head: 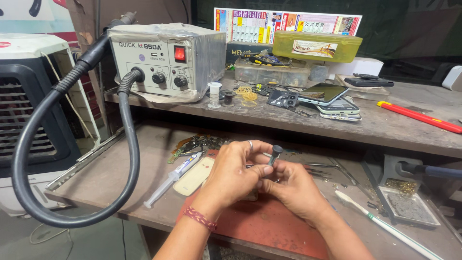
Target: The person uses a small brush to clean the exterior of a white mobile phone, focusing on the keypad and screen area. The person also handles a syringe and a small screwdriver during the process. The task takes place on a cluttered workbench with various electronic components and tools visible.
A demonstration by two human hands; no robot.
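Holding a small dark screwdriver-like tool upright over the red mat near the front edge of the desk, both hands meet at the middle of the lower surface. The left hand has its grip closed, thumb and forefinger pinched just under the tool's round cap; the right hand curls closed beneath, cupping something I cannot make out. To work well here, I judge the tool should stay vertical and turn from the fingertips alone, with wrists braced on the mat so nothing slips. A syringe and a pale phone back cover lie just left of the hands, and a white toothbrush lies toward the right front corner; these look close enough to nudge. The hot-air station stands on the upper shelf's left end.
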